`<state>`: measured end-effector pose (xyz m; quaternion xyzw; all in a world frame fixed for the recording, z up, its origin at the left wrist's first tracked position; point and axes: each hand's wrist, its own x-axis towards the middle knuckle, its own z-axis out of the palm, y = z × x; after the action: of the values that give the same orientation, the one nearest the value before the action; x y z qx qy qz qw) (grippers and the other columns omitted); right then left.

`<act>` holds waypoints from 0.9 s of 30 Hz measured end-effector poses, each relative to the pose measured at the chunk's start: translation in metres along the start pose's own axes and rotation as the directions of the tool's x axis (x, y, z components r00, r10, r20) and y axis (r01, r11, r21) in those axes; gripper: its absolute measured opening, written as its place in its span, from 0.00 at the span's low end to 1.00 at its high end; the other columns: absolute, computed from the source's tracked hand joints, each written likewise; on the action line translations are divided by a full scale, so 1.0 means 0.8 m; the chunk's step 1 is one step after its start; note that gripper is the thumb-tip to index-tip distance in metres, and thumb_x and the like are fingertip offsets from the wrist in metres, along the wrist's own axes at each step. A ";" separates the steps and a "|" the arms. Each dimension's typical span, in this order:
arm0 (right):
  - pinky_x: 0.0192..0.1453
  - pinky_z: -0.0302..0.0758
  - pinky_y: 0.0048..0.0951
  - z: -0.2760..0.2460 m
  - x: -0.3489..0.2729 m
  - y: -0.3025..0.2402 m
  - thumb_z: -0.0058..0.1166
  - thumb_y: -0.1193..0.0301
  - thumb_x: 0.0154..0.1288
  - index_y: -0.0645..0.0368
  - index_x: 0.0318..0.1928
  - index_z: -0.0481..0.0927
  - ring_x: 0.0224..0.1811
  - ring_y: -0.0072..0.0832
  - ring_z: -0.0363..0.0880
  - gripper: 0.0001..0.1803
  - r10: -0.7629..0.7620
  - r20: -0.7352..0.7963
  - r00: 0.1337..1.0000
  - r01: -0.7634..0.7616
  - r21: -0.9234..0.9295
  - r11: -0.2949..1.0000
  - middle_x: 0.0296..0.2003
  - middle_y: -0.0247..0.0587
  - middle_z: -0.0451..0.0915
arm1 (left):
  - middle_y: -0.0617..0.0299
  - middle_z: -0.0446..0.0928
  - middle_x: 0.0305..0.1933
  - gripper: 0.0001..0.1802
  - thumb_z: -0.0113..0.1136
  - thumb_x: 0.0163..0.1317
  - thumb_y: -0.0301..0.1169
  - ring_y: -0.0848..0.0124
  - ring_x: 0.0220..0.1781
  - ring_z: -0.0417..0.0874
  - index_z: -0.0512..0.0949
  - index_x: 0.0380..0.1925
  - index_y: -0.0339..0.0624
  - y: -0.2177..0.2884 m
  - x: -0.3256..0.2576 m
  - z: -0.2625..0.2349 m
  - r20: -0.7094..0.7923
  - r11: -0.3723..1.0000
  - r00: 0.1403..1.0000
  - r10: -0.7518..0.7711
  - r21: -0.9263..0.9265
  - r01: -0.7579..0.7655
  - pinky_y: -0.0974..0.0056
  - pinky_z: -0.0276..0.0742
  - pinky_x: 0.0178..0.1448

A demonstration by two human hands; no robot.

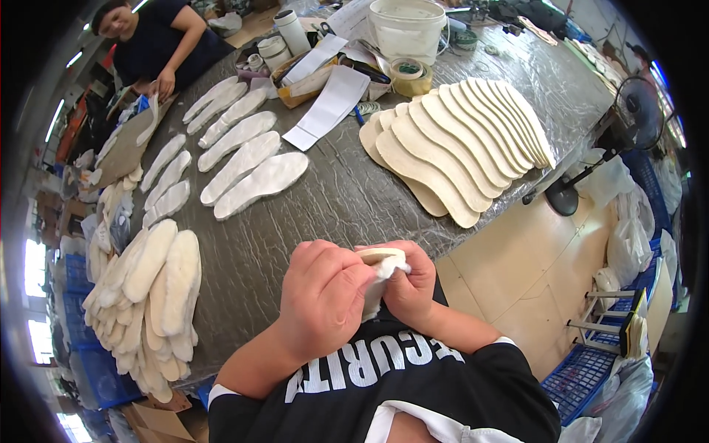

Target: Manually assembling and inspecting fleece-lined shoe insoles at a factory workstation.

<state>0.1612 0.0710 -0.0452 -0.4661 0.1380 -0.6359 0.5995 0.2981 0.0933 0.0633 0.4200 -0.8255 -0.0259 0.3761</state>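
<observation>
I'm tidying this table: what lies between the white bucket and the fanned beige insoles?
In the head view, yellowish rolled tape sits between the white bucket and the fanned beige insoles.

One piece of lettering is clear enough to read: a single English word in large, bold white capitals, printed across the chest of the wearer's black shirt (491,402). It appears upside down here, its row of letters bowed by the lens, and the end toward the picture's right is partly hidden. On the desk (317,210), the tape roll (410,69) carries small marks inside its ring, and a pale sheet (350,20) at the far side shows faint lines; both are too small to make out.
</observation>
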 end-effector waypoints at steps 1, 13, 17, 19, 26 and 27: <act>0.52 0.76 0.26 -0.001 -0.003 0.000 0.48 0.73 0.73 0.64 0.50 0.74 0.47 0.24 0.80 0.09 0.068 -0.007 0.998 -0.068 -0.057 0.996 0.47 0.44 0.83 | 0.59 0.75 0.34 0.13 0.66 0.45 0.20 0.60 0.33 0.76 0.78 0.33 0.38 -0.003 -0.002 0.004 -0.054 1.000 0.998 0.022 0.013 -0.021 0.59 0.71 0.37; 0.43 0.72 0.20 -0.009 -0.010 -0.016 0.54 0.76 0.68 0.60 0.47 0.74 0.41 0.13 0.74 0.09 0.434 0.177 0.884 -0.441 0.001 0.898 0.38 0.30 0.78 | 0.60 0.76 0.34 0.08 0.64 0.50 0.22 0.61 0.35 0.76 0.75 0.30 0.41 -0.023 -0.025 0.004 -0.015 0.999 0.999 -0.036 0.029 0.037 0.59 0.70 0.43; 0.46 0.77 0.26 -0.007 0.001 -0.034 0.55 0.81 0.61 0.59 0.52 0.76 0.43 0.27 0.82 0.18 0.458 0.233 0.858 -0.316 -0.464 0.828 0.41 0.41 0.83 | 0.63 0.79 0.36 0.07 0.65 0.53 0.24 0.62 0.36 0.77 0.77 0.31 0.42 -0.025 -0.036 0.001 0.073 0.985 0.991 -0.115 -0.124 0.124 0.59 0.70 0.44; 0.48 0.78 0.30 -0.005 -0.004 -0.033 0.54 0.83 0.57 0.58 0.55 0.76 0.44 0.37 0.84 0.23 0.474 0.210 0.855 -0.373 -0.388 0.843 0.44 0.47 0.83 | 0.64 0.79 0.36 0.07 0.66 0.53 0.25 0.62 0.36 0.77 0.78 0.31 0.42 -0.019 -0.044 -0.011 0.145 0.941 0.955 -0.258 -0.186 0.283 0.58 0.70 0.45; 0.44 0.77 0.27 -0.017 -0.004 -0.033 0.53 0.81 0.60 0.60 0.58 0.74 0.39 0.34 0.84 0.23 0.389 0.295 0.873 -0.263 -0.388 0.884 0.41 0.45 0.83 | 0.66 0.79 0.37 0.10 0.70 0.48 0.25 0.63 0.37 0.76 0.80 0.31 0.41 -0.002 -0.026 -0.019 0.339 0.935 0.890 -0.304 -0.073 0.348 0.58 0.69 0.47; 0.43 0.76 0.26 -0.022 -0.003 -0.033 0.53 0.77 0.63 0.60 0.59 0.73 0.38 0.30 0.83 0.22 0.401 0.352 0.846 -0.336 -0.234 0.912 0.40 0.43 0.83 | 0.66 0.79 0.37 0.10 0.70 0.48 0.25 0.63 0.37 0.76 0.80 0.31 0.41 -0.003 -0.027 -0.018 0.348 0.935 0.888 -0.301 -0.075 0.346 0.58 0.69 0.47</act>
<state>0.1303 0.0729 -0.0364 -0.5960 0.1539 -0.3885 0.6857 0.3170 0.1107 0.0599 0.5151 -0.7914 -0.2139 0.2501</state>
